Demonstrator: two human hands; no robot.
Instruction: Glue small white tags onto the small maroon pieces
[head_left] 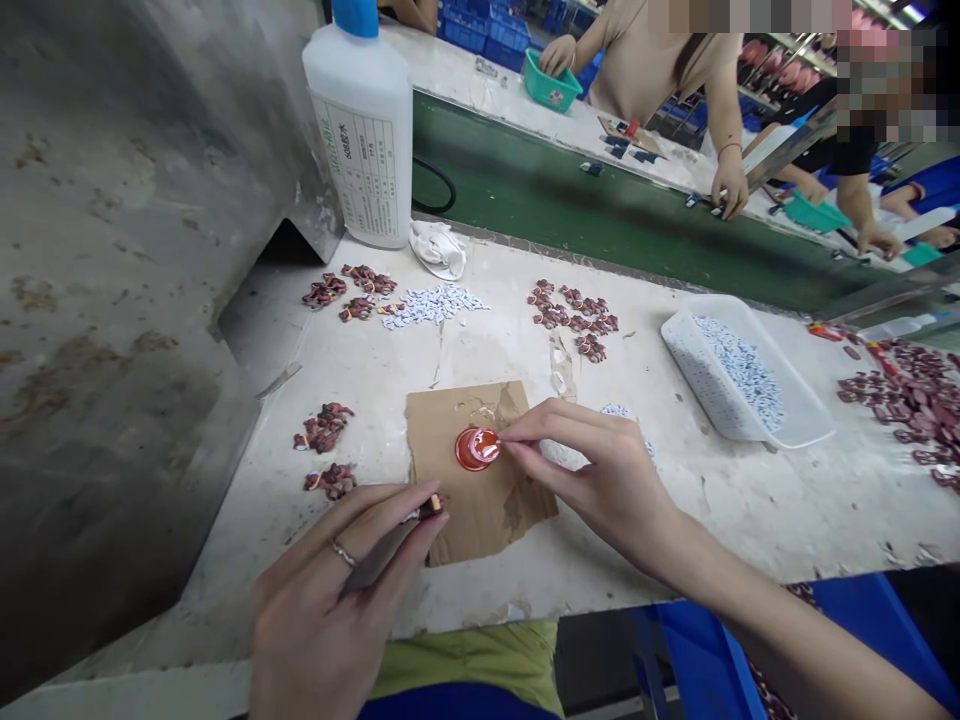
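Observation:
My left hand (337, 580) is closed, thumb and fingertips pinching a small dark brown piece (430, 507) with a tan end. Its exact shape is mostly hidden by the fingers. My right hand (600, 470) is pinched at the edge of a small round red dish (469, 455), which has a shiny surface. A tiny white piece (491, 450) shows at the right fingertips, over the dish. Under the dish lies a torn square of brown cardboard (465, 530), on the white worktable (360, 370).
Brown bundles (326, 428) tied with bands lie left, with more bundles (574, 310) farther back. White-blue bits (435, 305) form a pile; others fill a white basket (802, 425). A large bottle (367, 140) stands by the metal housing (127, 250). Co-workers sit beyond the green divider (510, 170).

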